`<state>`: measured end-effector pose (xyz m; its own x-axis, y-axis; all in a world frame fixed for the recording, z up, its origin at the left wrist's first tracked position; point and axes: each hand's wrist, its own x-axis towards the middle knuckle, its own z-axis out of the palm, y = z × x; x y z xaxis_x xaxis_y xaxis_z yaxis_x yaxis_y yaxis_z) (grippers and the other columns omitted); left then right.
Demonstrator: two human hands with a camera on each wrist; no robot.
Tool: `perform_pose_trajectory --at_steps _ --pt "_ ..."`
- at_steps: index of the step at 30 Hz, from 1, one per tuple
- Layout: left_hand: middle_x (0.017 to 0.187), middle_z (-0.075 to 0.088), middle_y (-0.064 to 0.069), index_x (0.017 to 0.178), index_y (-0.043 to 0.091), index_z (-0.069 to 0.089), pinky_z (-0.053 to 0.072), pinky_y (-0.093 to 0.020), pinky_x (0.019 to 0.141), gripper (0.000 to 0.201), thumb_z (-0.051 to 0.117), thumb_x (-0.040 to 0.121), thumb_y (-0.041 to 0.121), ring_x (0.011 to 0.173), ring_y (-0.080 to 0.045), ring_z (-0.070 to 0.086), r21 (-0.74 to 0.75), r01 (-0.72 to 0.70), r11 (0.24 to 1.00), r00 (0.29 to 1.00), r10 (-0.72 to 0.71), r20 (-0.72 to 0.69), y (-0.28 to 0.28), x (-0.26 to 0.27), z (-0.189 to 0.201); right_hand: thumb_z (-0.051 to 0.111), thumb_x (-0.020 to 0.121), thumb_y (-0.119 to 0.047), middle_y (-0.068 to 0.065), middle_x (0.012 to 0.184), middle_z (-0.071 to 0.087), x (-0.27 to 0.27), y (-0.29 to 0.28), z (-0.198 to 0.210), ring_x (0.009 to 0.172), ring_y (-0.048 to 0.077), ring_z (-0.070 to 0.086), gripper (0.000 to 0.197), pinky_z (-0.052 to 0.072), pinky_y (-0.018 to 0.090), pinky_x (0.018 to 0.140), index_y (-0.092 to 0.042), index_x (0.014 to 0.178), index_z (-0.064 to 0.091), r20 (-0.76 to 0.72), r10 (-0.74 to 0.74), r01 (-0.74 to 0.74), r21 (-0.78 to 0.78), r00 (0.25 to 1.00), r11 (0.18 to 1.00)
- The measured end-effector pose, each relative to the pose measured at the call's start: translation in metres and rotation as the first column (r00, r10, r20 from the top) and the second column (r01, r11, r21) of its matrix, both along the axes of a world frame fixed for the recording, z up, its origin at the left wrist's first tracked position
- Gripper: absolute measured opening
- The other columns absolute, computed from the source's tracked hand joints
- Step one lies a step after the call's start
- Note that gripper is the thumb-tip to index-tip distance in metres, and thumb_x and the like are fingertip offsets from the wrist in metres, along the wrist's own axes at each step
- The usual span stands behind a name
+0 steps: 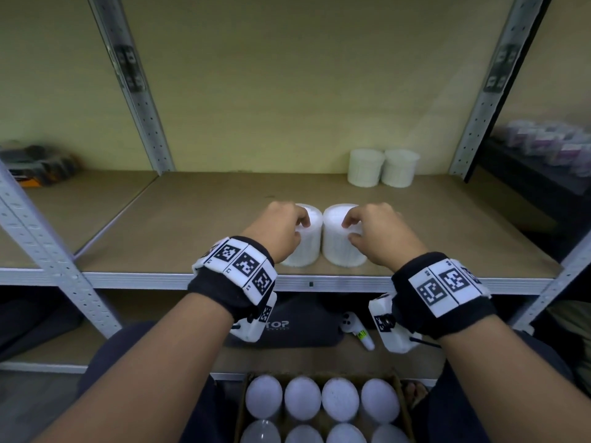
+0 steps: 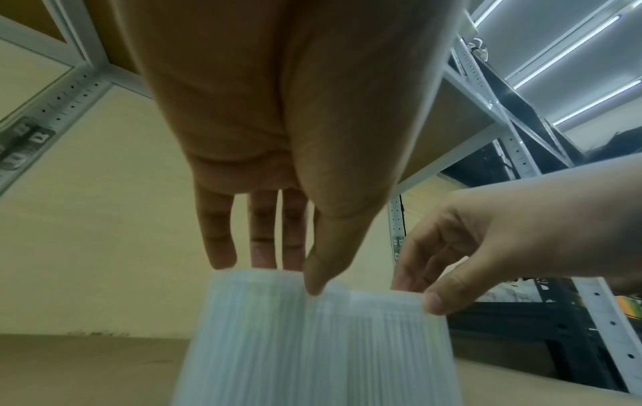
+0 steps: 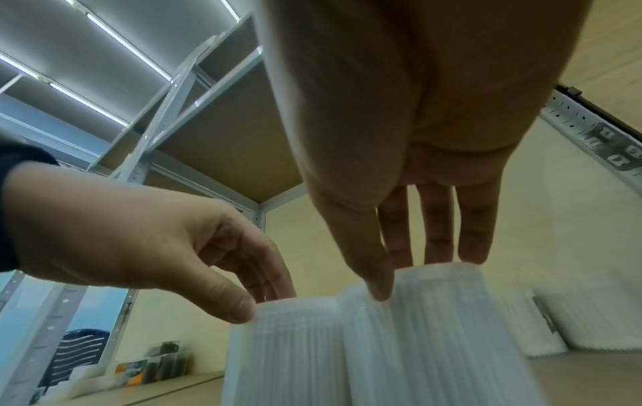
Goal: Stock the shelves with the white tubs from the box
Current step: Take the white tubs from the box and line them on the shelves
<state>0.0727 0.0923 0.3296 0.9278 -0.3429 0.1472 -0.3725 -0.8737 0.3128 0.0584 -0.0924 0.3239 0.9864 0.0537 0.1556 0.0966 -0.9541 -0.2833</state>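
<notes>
Two white ribbed tubs stand side by side near the front edge of the shelf board (image 1: 208,225). My left hand (image 1: 299,231) reaches down over the left tub (image 1: 308,247) and pinches its top rim, thumb in front and fingers behind (image 2: 288,274). My right hand (image 1: 350,231) holds the right tub (image 1: 339,251) the same way (image 3: 410,277). Both tubs touch each other and rest on the board (image 2: 250,343) (image 3: 434,343). Two more white tubs (image 1: 365,167) (image 1: 399,167) stand at the back right. The cardboard box (image 1: 240,410) below holds several tubs.
Grey steel uprights (image 1: 140,100) (image 1: 486,100) frame the bay. Dark packaged items (image 1: 38,167) lie on the neighbouring left shelf, purple-white packs (image 1: 550,142) on a dark shelf at right. A dark bag (image 1: 287,324) and a white controller (image 1: 358,330) lie on the lower shelf.
</notes>
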Motion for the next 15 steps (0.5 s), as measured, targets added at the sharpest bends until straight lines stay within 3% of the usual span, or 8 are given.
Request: perform_pose_trajectory --at_steps 8,15 --pt "0.122 0.063 -0.006 0.115 0.02 0.066 0.047 -0.027 0.086 0.033 0.053 0.09 0.003 0.107 -0.023 0.061 0.021 -0.033 0.999 0.999 0.033 -0.029 -0.011 0.073 0.005 0.061 0.087 -0.01 0.006 0.118 0.064 0.079 -0.006 0.006 0.106 0.026 0.063 0.024 0.051 0.033 0.09 -0.02 0.107 0.07 -0.047 -0.006 0.005 -0.022 0.999 1.0" --pt "0.123 0.063 -0.006 0.116 0.016 0.067 0.047 -0.027 0.095 0.033 0.055 0.089 0.001 0.11 -0.022 0.06 0.008 -0.046 0.999 0.999 0.046 -0.017 -0.023 0.151 0.001 0.059 0.089 -0.011 0.009 0.123 0.061 0.152 -0.014 0.003 0.107 0.028 0.062 0.023 0.052 0.032 0.089 -0.016 0.11 0.069 -0.065 -0.014 0.012 -0.025 0.998 1.0"
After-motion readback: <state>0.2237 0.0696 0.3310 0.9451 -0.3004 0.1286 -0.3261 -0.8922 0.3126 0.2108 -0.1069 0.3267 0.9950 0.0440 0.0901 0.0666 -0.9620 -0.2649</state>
